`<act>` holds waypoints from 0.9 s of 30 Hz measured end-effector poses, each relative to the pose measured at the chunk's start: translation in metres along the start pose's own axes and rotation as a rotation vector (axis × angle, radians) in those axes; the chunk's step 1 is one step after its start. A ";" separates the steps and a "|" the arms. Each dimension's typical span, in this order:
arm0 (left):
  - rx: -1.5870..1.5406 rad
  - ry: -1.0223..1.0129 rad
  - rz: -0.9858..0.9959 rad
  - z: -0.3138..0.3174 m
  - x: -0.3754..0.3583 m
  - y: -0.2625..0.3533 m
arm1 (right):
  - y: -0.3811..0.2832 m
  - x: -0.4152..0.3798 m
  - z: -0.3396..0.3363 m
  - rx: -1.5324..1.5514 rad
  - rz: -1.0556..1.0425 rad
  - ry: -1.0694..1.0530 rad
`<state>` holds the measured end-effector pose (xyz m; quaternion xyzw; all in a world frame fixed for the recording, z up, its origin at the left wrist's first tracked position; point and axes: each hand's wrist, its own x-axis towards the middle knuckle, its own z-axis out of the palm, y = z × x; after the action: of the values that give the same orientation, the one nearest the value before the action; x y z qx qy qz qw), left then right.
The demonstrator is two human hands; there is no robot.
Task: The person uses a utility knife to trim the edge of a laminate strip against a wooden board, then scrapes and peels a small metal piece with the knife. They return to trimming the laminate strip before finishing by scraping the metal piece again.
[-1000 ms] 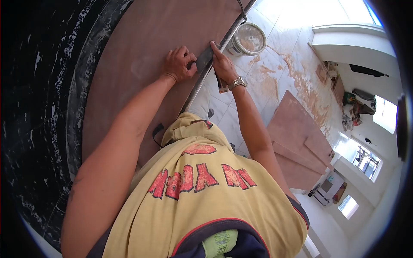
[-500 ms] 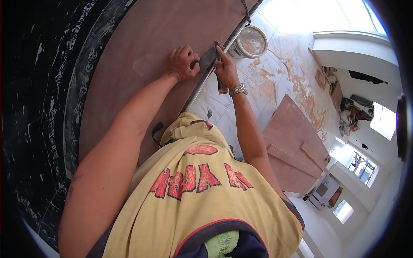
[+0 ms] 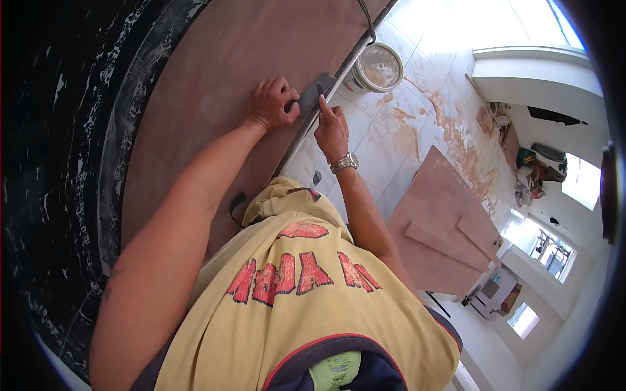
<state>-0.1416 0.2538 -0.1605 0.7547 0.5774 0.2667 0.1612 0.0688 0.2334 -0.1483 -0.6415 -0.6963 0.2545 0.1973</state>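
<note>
My left hand (image 3: pixel 274 102) is closed around the handle end of a putty knife over the brown board. The knife's flat grey blade (image 3: pixel 315 92) points to the board's metal-trimmed edge. Just beyond that edge is my right hand (image 3: pixel 333 133), wearing a wristwatch (image 3: pixel 344 163). Its index finger stretches to the blade's end, while the other fingers are curled; what they hold, if anything, is hidden. Beneath my left hand lies the wide brown board (image 3: pixel 202 98), its surface smooth and slightly smeared.
A white bucket (image 3: pixel 380 67) with pale residue stands on the tiled floor beyond the board's edge. A dark cable (image 3: pixel 367 23) hangs over that edge. Brown dust (image 3: pixel 450 127) is scattered on the tiles. Another brown panel (image 3: pixel 437 228) lies to the right; black marbled stone (image 3: pixel 55 163) borders the left.
My right hand has moved down and slightly left. The long narrow tool seen in it earlier no longer shows. The putty knife and my left hand have shifted slightly downward.
</note>
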 end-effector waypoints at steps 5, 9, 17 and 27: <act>-0.009 0.073 0.043 -0.001 -0.002 0.002 | -0.011 0.030 -0.004 -0.089 -0.009 0.031; 0.004 0.050 0.038 0.003 0.000 -0.002 | -0.013 -0.004 -0.007 -0.110 0.053 -0.037; 0.000 0.063 0.045 0.000 -0.002 0.000 | -0.019 0.026 -0.011 -0.183 -0.002 -0.013; -0.003 0.067 0.043 0.002 0.000 -0.001 | -0.022 0.028 -0.013 -0.194 0.020 0.000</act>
<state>-0.1408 0.2543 -0.1627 0.7574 0.5655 0.2962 0.1371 0.0562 0.2616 -0.1264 -0.6645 -0.7113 0.1877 0.1316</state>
